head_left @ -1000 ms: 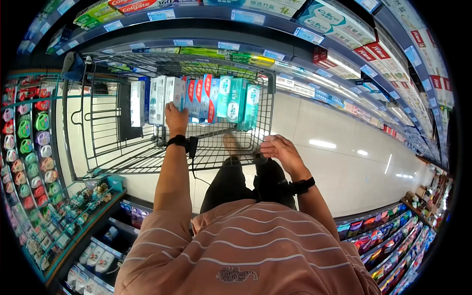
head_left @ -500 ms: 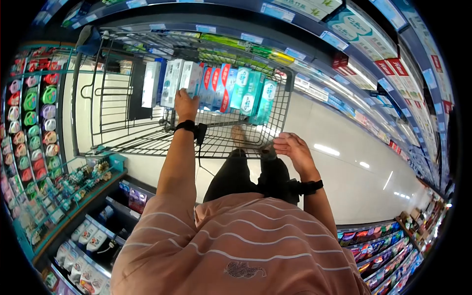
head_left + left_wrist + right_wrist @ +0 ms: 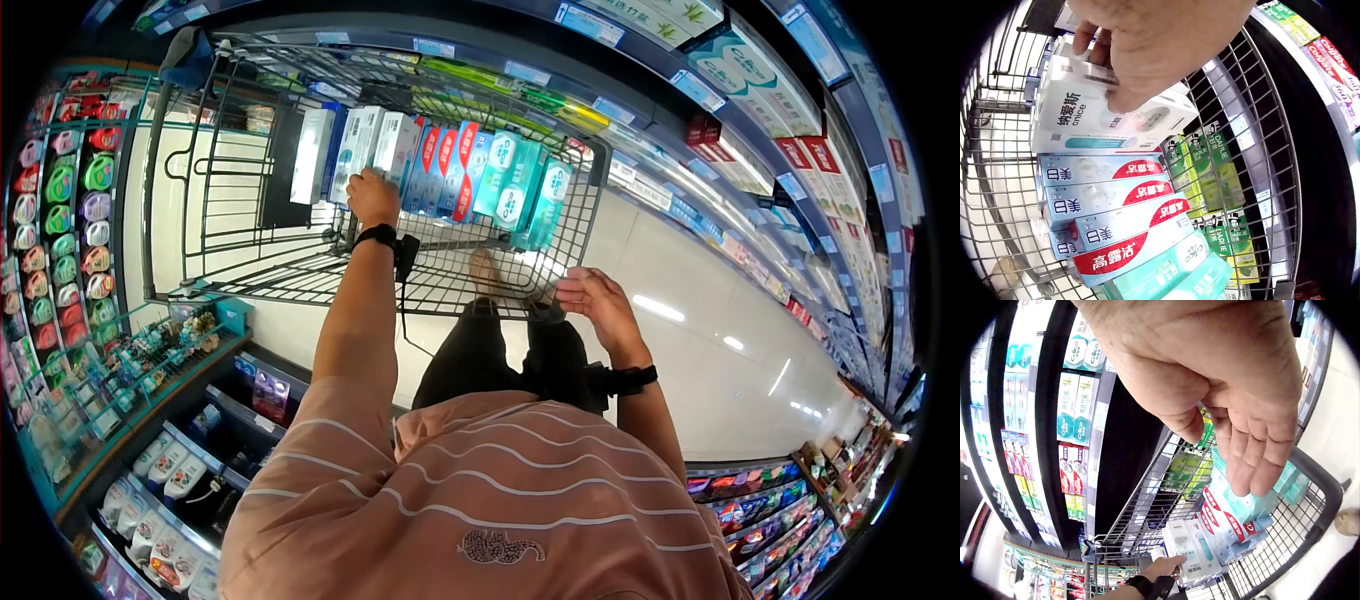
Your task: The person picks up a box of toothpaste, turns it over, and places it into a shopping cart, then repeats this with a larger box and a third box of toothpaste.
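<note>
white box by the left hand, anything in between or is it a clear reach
Nothing visible stands between them: the left hand touches the white box directly. The blue-and-red boxes lie beside it, not in the way.

Smooth, glossy card cartons (image 3: pixel 464 172) in a metal-wire cart (image 3: pixel 601 165), upper centre; shiny floor (image 3: pixel 650 255), right; matt cloth shirt (image 3: pixel 470 475), bottom.

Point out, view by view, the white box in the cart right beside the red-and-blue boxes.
Head: upper half, left of centre; the white box is at the left hand.
Left wrist: upper left, white box below the left hand.
Right wrist: bottom, right of centre, white box.
Shared landmark: the red-and-blue boxes next to it.
</note>
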A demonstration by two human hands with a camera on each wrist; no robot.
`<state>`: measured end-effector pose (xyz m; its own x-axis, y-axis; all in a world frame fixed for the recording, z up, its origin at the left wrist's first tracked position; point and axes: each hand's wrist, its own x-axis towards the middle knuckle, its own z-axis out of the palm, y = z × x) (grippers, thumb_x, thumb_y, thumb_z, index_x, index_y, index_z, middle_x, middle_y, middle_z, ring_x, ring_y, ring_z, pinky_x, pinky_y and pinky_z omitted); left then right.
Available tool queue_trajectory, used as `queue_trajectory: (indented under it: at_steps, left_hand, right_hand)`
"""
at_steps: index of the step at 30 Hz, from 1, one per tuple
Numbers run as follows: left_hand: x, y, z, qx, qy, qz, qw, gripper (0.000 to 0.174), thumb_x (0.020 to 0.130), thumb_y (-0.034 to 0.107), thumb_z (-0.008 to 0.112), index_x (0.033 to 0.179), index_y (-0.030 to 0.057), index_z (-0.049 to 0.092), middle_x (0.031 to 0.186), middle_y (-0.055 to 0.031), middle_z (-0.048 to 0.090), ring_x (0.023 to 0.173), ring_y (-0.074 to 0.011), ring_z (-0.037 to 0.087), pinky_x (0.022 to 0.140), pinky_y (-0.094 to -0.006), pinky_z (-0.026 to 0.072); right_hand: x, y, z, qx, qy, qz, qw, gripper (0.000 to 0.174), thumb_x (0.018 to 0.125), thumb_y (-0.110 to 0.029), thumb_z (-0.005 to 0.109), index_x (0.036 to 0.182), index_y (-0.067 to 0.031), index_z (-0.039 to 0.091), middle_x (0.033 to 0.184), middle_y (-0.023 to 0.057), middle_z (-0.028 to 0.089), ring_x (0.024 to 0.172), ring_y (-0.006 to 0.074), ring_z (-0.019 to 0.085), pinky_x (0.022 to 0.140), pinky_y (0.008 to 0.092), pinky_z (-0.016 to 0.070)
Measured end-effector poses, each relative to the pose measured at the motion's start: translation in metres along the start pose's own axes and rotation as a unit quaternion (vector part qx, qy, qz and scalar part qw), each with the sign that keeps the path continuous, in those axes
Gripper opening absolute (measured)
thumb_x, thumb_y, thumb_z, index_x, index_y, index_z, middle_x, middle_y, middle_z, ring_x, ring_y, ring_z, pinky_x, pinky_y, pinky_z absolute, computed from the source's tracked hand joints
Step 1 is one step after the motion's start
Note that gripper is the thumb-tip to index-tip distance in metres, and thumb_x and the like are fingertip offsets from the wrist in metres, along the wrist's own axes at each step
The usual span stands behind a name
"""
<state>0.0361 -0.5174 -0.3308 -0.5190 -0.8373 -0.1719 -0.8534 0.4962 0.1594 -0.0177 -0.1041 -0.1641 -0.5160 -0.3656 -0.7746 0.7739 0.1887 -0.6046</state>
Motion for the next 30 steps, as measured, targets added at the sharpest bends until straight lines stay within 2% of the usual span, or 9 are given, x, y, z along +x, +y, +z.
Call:
queue_trajectory:
  at_steps: [12, 19, 21, 23, 24, 25, 26, 28, 30]
  left_hand:
    - [0.000, 0.006, -0.010, 0.038, -0.040, -0.001, 0.998, 0.052, 0.085, 0.036, 0.069, 0.122, 0.0025, 0.056, 0.128, -0.0205, 0.054, 0.121, -0.0404, 0.052, 0.098, -0.0528, 0.0455]
    - [0.010, -0.001, 0.000, -0.033, -0.079, -0.026, 0.996, 0.066, 0.075, 0.042, 0.073, 0.121, -0.0026, 0.058, 0.125, -0.0270, 0.059, 0.119, -0.0453, 0.055, 0.100, -0.0528, 0.0479]
    - [0.012, -0.008, 0.016, -0.048, -0.074, -0.023, 0.996, 0.064, 0.074, 0.043, 0.076, 0.116, -0.0037, 0.062, 0.114, -0.0277, 0.066, 0.112, -0.0429, 0.061, 0.094, -0.0482, 0.0519]
    - [0.012, -0.014, 0.013, -0.155, -0.112, 0.023, 0.981, 0.055, 0.076, 0.037, 0.077, 0.108, -0.0054, 0.066, 0.096, -0.0243, 0.071, 0.090, -0.0374, 0.071, 0.076, -0.0442, 0.0571]
    - [0.006, -0.006, 0.001, -0.226, -0.172, 0.021, 0.959, 0.041, 0.080, 0.028, 0.075, 0.100, -0.0072, 0.067, 0.082, -0.0182, 0.072, 0.068, -0.0287, 0.071, 0.058, -0.0402, 0.0546]
    - [0.015, -0.015, 0.020, -0.258, -0.192, 0.031, 0.946, 0.032, 0.083, 0.022, 0.074, 0.096, -0.0061, 0.067, 0.077, -0.0119, 0.069, 0.060, -0.0212, 0.066, 0.052, -0.0366, 0.0514]
    - [0.030, -0.037, 0.056, -0.259, -0.192, 0.021, 0.946, 0.037, 0.081, 0.030, 0.074, 0.093, -0.0046, 0.069, 0.080, -0.0141, 0.070, 0.065, -0.0237, 0.069, 0.058, -0.0375, 0.0533]
    - [0.034, -0.036, 0.062, -0.306, -0.242, -0.026, 0.920, 0.041, 0.080, 0.037, 0.074, 0.090, -0.0023, 0.071, 0.084, -0.0140, 0.071, 0.072, -0.0233, 0.070, 0.065, -0.0363, 0.0546]
    - [-0.004, 0.005, -0.017, -0.392, -0.338, -0.099, 0.850, 0.040, 0.082, 0.038, 0.073, 0.091, -0.0007, 0.071, 0.086, -0.0090, 0.071, 0.075, -0.0175, 0.069, 0.065, -0.0323, 0.0534]
  right_hand:
    - [-0.003, -0.001, -0.001, 0.000, -0.005, -0.005, 1.000, 0.039, 0.103, -0.033, 0.056, 0.121, 0.0003, 0.062, 0.107, 0.0143, 0.070, 0.095, 0.0213, 0.069, 0.087, 0.0336, 0.0556]
    - [-0.002, 0.003, -0.003, 0.000, -0.009, -0.019, 1.000, 0.041, 0.101, -0.035, 0.059, 0.121, 0.0003, 0.061, 0.109, 0.0143, 0.069, 0.095, 0.0216, 0.068, 0.086, 0.0335, 0.0555]
    - [-0.002, 0.000, -0.001, -0.013, -0.005, -0.008, 1.000, 0.043, 0.100, -0.036, 0.060, 0.122, 0.0012, 0.060, 0.109, 0.0155, 0.069, 0.096, 0.0225, 0.068, 0.085, 0.0335, 0.0559]
    - [0.000, 0.003, -0.002, 0.000, 0.001, -0.007, 1.000, 0.043, 0.100, -0.036, 0.060, 0.122, 0.0011, 0.060, 0.109, 0.0157, 0.069, 0.095, 0.0228, 0.068, 0.085, 0.0338, 0.0557]
    - [0.002, 0.004, -0.003, -0.003, 0.005, -0.002, 1.000, 0.043, 0.100, -0.036, 0.060, 0.122, 0.0010, 0.060, 0.108, 0.0156, 0.069, 0.095, 0.0227, 0.068, 0.085, 0.0336, 0.0556]
    - [0.004, 0.004, -0.004, -0.006, 0.006, 0.004, 1.000, 0.042, 0.100, -0.036, 0.060, 0.122, 0.0008, 0.060, 0.108, 0.0154, 0.069, 0.095, 0.0227, 0.068, 0.085, 0.0334, 0.0555]
    - [0.005, 0.004, -0.004, -0.009, 0.005, 0.011, 1.000, 0.042, 0.100, -0.035, 0.059, 0.121, 0.0007, 0.060, 0.108, 0.0153, 0.069, 0.095, 0.0226, 0.068, 0.085, 0.0331, 0.0554]
    - [0.005, 0.005, -0.003, -0.009, 0.003, 0.001, 1.000, 0.040, 0.100, -0.035, 0.059, 0.121, -0.0004, 0.060, 0.108, 0.0142, 0.070, 0.096, 0.0219, 0.068, 0.084, 0.0325, 0.0553]
    - [0.004, 0.005, -0.002, -0.007, -0.001, -0.012, 1.000, 0.039, 0.099, -0.033, 0.059, 0.122, -0.0014, 0.060, 0.107, 0.0128, 0.070, 0.096, 0.0210, 0.068, 0.084, 0.0319, 0.0551]
